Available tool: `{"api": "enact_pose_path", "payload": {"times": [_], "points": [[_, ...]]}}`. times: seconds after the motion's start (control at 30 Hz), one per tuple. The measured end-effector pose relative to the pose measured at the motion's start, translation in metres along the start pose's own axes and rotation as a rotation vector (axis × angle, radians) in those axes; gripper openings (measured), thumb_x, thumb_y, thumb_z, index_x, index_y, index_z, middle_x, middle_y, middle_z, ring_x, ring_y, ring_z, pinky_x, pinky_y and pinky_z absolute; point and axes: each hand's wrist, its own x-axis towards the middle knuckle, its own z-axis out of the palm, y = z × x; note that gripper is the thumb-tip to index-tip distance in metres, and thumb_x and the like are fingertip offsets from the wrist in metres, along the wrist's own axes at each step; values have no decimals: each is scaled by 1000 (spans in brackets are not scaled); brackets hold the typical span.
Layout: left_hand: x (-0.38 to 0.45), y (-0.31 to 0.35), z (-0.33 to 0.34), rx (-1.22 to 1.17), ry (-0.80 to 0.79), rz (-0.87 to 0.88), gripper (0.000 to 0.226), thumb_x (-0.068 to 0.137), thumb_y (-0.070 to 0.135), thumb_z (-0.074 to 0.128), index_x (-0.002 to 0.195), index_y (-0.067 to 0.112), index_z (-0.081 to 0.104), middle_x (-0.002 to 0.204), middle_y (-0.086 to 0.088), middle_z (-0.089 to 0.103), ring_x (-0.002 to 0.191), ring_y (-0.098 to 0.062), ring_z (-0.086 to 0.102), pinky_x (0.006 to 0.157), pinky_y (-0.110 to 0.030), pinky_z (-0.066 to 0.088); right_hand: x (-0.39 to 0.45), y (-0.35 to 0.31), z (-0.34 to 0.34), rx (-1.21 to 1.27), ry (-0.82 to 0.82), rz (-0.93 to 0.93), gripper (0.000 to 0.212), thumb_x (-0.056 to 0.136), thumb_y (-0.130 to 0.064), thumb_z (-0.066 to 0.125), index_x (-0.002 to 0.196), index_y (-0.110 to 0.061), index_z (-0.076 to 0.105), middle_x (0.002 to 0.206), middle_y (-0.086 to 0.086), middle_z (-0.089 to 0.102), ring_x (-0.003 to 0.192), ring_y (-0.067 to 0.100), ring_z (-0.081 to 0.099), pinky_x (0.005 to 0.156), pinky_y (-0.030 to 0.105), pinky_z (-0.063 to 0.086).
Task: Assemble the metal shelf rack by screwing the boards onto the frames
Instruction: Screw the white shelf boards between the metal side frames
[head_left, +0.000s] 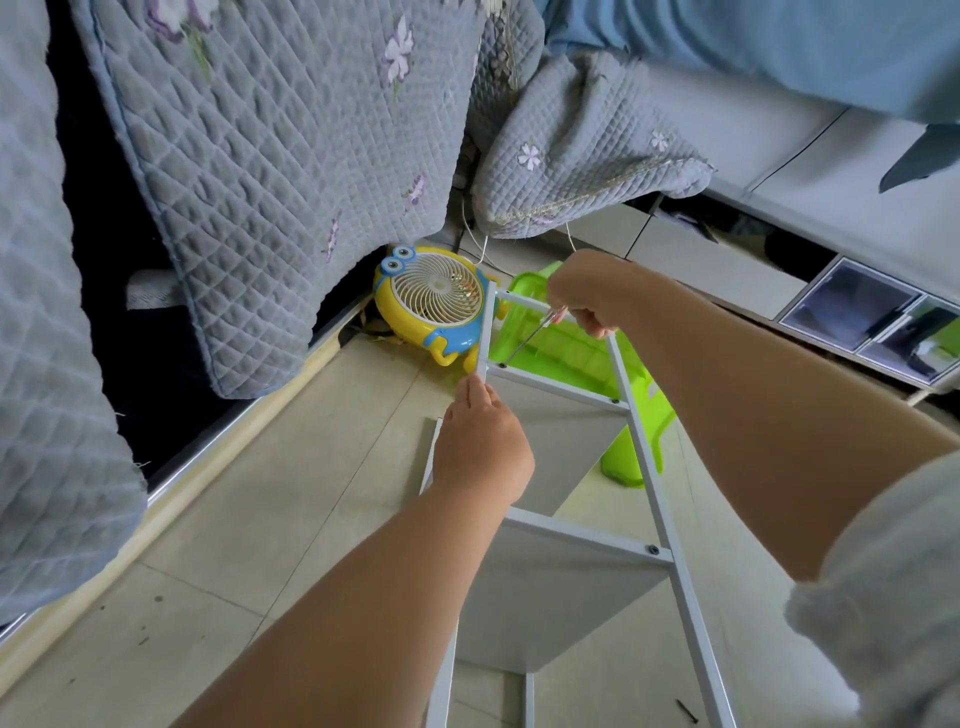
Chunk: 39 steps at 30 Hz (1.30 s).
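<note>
A white metal frame (660, 499) lies on its side above the tiled floor, with grey boards (561, 613) fixed between its rungs. Dark screws show at the rung ends, one screw (651, 549) at the right rail. My right hand (587, 293) grips a thin screwdriver (530, 332) whose tip slants down to a screw (502, 365) at the upper left corner. My left hand (480, 441) holds the frame's left rail just below that corner, its fingers curled round the rail.
A yellow and blue toy fan (434, 301) and a green plastic stool (571, 358) lie just beyond the frame. Quilted grey bedding (270, 171) hangs at left and back. A loose dark screw (687, 711) lies on the tiles at bottom right. White drawers (852, 306) stand at right.
</note>
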Motion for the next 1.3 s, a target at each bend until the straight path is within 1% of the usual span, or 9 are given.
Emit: {"api": "enact_pose_path", "payload": {"times": [0.1, 0.17, 0.43, 0.53, 0.67, 0.83, 0.97, 1.1, 1.3], "points": [[0, 1, -1, 18, -1, 4, 52, 97, 10, 29, 145, -3, 13, 151, -9, 14, 136, -22, 25, 107, -31, 30, -4, 9, 5, 152, -3, 96, 21, 93, -2, 37, 101, 6, 55, 49, 2, 40, 37, 14, 34, 39, 16, 29], [0, 2, -3, 48, -17, 6, 51, 97, 11, 30, 144, -3, 16, 151, -10, 14, 137, -24, 25, 107, -33, 29, -4, 18, 9, 216, -18, 149, 24, 93, 1, 34, 87, 6, 57, 31, 0, 29, 24, 10, 23, 37, 11, 23], [-2, 5, -13, 149, -47, 16, 35, 98, 12, 30, 127, -2, 43, 137, -16, 37, 123, -31, 40, 77, -21, 36, -53, 135, 19, 252, 337, 103, 27, 87, -2, 44, 61, -2, 52, 41, 4, 47, 52, 20, 54, 48, 23, 39], [-12, 11, -18, 237, -65, 40, 39, 99, 23, 31, 127, -2, 42, 147, -15, 28, 127, -34, 37, 97, -37, 34, -94, 221, 69, 443, 457, 256, 23, 89, -5, 46, 86, 9, 65, 66, 22, 63, 48, 9, 55, 61, 32, 47], [-46, 42, 6, 370, -78, 283, 46, 99, 25, 31, 139, 3, 34, 153, -13, 19, 141, -24, 18, 111, -34, 17, -153, 305, 158, 518, 330, 484, 27, 89, -5, 51, 112, -1, 63, 96, 22, 68, 84, 36, 65, 82, 42, 51], [-79, 98, 56, 427, -133, 481, 47, 98, 31, 33, 136, 3, 35, 153, -12, 20, 143, -21, 13, 111, -34, 15, -213, 338, 261, 437, 129, 590, 5, 89, -13, 51, 86, -11, 55, 93, 20, 65, 86, 34, 59, 66, 30, 38], [-86, 123, 80, 546, -185, 424, 59, 95, 36, 38, 142, 2, 27, 155, -11, 14, 144, -20, 8, 115, -39, 1, -248, 344, 328, 367, -26, 652, 28, 88, -15, 46, 65, -20, 31, 84, 11, 57, 76, 25, 50, 62, 30, 33], [-81, 121, 86, 620, -190, 420, 58, 93, 33, 43, 138, -1, 32, 153, -13, 18, 143, -24, 10, 117, -38, 6, -250, 342, 347, 237, -65, 593, 9, 89, -15, 40, 84, -16, 47, 100, 8, 56, 95, 25, 52, 67, 29, 36], [-80, 120, 88, 671, -203, 432, 59, 94, 32, 43, 141, 0, 28, 155, -10, 14, 145, -22, 5, 118, -36, 4, -215, 357, 334, 158, 10, 517, 30, 93, -28, 40, 103, -5, 57, 111, 12, 56, 110, 28, 47, 83, 32, 42]]}}
